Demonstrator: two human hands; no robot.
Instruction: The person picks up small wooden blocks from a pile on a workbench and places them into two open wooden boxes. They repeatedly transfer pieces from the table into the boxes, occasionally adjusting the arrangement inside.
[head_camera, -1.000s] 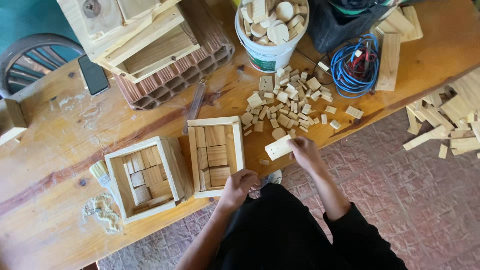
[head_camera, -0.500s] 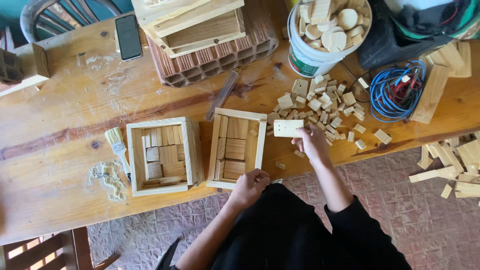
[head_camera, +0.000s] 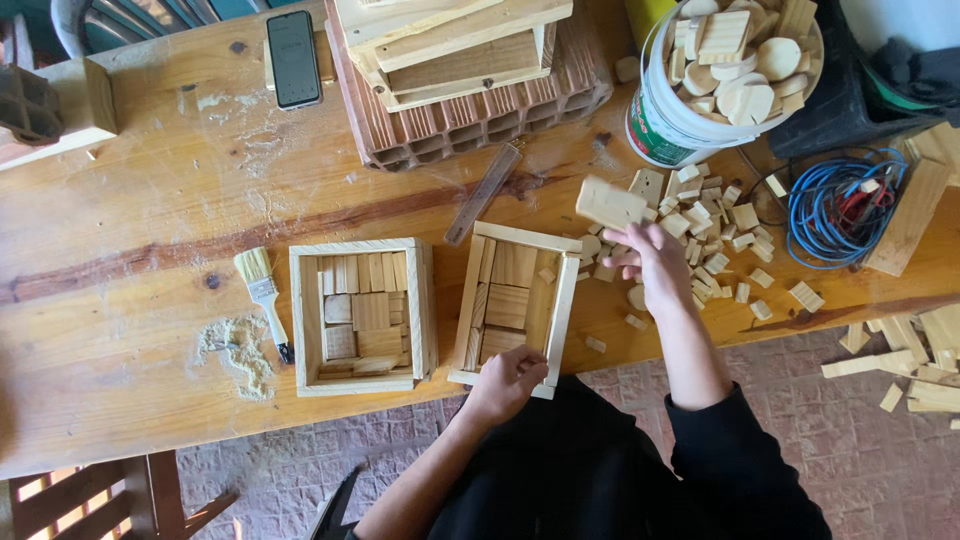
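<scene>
- A flat wooden block (head_camera: 609, 203) is held in the fingers of the right hand (head_camera: 652, 262), raised above the table (head_camera: 130, 200), at about 1 o'clock from the open wooden frame (head_camera: 515, 305).
- The near edge of this frame, at 6 o'clock, is gripped by the left hand (head_camera: 508, 380), with fingers curled closed on the rim.
- Some blocks are laid inside the frame.
- A second box (head_camera: 362, 315), filled with blocks, is seen at 9 o'clock, and a brush (head_camera: 262, 290) lies further left.
- Loose wooden pieces (head_camera: 715, 225) are scattered at 3 o'clock; a bucket (head_camera: 680, 125) of pieces stands at 1 o'clock.
</scene>
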